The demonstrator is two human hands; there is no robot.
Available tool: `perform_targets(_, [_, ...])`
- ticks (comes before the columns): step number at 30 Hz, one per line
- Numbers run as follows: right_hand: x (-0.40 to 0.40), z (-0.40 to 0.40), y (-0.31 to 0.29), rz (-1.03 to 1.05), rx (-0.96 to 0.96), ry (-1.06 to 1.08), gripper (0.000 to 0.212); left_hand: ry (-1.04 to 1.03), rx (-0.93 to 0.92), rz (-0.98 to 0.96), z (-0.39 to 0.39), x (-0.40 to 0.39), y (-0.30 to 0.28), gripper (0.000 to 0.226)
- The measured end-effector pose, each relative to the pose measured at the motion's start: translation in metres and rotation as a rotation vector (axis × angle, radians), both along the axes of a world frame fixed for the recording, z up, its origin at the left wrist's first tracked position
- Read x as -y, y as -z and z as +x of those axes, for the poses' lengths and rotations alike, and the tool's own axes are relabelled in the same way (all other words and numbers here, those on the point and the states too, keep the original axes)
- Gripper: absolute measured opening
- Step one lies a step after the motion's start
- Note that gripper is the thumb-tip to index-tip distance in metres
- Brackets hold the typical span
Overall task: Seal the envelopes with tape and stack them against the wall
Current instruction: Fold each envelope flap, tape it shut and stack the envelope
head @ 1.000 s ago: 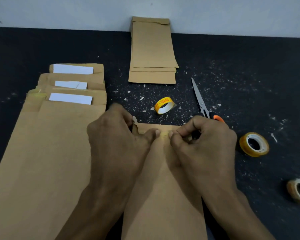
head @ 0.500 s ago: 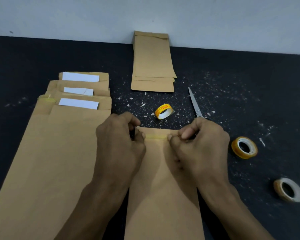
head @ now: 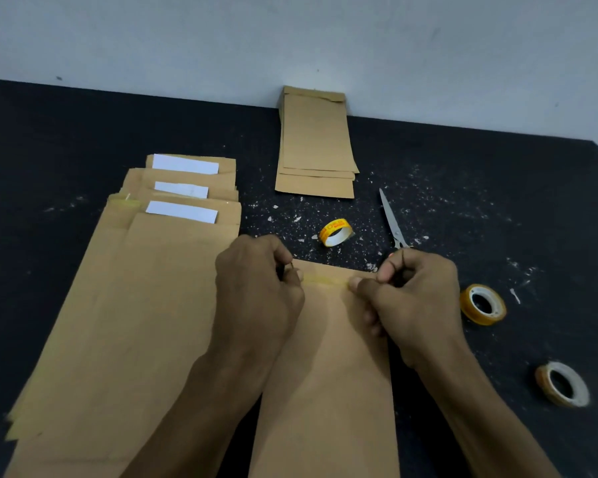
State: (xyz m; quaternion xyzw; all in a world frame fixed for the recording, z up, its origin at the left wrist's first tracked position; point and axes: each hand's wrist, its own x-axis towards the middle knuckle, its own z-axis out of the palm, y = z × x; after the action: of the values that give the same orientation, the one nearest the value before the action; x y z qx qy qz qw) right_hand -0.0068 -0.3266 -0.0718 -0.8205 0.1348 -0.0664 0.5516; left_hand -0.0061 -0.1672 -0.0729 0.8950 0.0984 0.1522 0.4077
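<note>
The scissors lie with their blades pointing toward the wall; their handles are hidden behind the right hand. The near end of the brown envelope being sealed runs out of view at the bottom, and both forearms cover its side edges. The large pile of unsealed envelopes at the left is likewise cut off at the bottom-left corner. Small print on the yellow tape core is too blurred to read.

Beyond the hands, the dark tabletop is littered with pale scraps, with open surface to the right and far left. Two tape rolls, one nearer the hands and one closer to the table's near right, lie well apart from the envelope.

The envelope lies flat in front of the person, its flap folded down with a strip of yellowish tape across the top edge. The left hand is curled, its fingers gripping the envelope's top-left corner and the tape end. The right hand is curled too, thumb pressed on the tape's other end with fingers tucked at the top-right corner. A stack of sealed envelopes lies with its far end against the wall. White labels show on three unsealed flaps.
</note>
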Motion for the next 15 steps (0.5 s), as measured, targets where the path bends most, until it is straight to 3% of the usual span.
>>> perform_targets(3, [-0.0001,-0.0004,-0.0033,0.084,-0.012,-0.013,0.036,0.001,-0.009,0.006,-0.0008,0.0007,-0.0015,0.010])
perform_targets(10, [0.0018,-0.0040,-0.0074,0.012,0.027,-0.021,0.038,-0.005,-0.040,0.029,0.0010,0.0017,-0.0035,0.013])
perform_targets(15, [0.0061,0.0001,-0.0096,0.154,-0.045,0.006,0.037,0.011,-0.043,0.028,0.0005,0.0015,-0.0026,0.012])
